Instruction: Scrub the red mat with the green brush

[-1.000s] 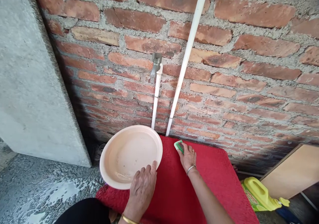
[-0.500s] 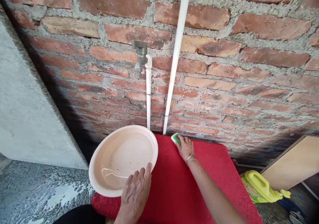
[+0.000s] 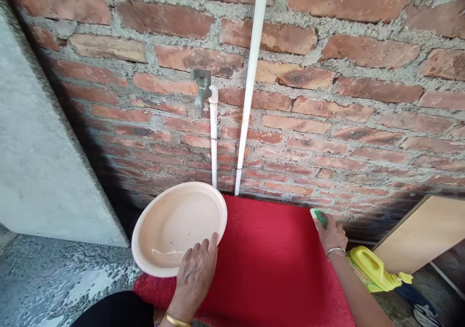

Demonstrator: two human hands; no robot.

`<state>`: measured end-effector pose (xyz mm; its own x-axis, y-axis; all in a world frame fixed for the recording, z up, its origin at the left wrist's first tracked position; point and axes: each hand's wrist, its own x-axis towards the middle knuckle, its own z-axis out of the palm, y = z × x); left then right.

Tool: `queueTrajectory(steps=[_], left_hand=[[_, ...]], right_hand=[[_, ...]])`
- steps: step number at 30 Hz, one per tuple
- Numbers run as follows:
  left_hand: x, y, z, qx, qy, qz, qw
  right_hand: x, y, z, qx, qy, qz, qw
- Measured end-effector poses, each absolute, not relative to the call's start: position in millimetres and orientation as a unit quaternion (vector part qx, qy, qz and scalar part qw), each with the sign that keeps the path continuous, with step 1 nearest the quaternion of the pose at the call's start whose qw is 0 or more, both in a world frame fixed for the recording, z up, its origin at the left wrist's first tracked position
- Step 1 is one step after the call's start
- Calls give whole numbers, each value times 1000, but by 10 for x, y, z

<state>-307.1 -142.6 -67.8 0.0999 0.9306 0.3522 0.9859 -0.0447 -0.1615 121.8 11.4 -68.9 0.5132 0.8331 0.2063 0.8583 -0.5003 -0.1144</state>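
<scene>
At left, L hand [image 3: 196,271] grips basin [image 3: 178,213] by its near-right rim, fingers close together. At red cloth's [image 3: 269,254] far-right corner, R hand [image 3: 332,235] pinches brush [image 3: 317,214], tips partly hidden. Prob. mid-scrub; next stroke calls for firm pressure w/ basin steady.

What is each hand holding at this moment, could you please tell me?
Left hand: closed on the rim of the basin.
Right hand: closed on the green brush.
</scene>
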Motion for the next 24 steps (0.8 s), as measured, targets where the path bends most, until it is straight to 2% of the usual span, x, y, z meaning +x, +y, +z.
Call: queueTrajectory(steps=[5,9,12,16,24], left_hand=[[-3036,-1409,-583,-715,-668,-83,187],[-3040,-1386,-555,-717,-669,-87,177],[-3049,-1379,-548,-718,-670,-84,171],[-3056,-1384,-536,-723,-670,-68,157],[-3048,-1365,-534,-725,-671,-54,144]], right_hand=[[6,-59,-888,-694,-688,-18,209],[-1101,-282,-935,-605,-780,15,159],[-1503,-361,-930,-584,-801,18,130],[-1222,-222,-904,-617,-780,3,105],[721,-70,-754,-797,-599,-50,65]])
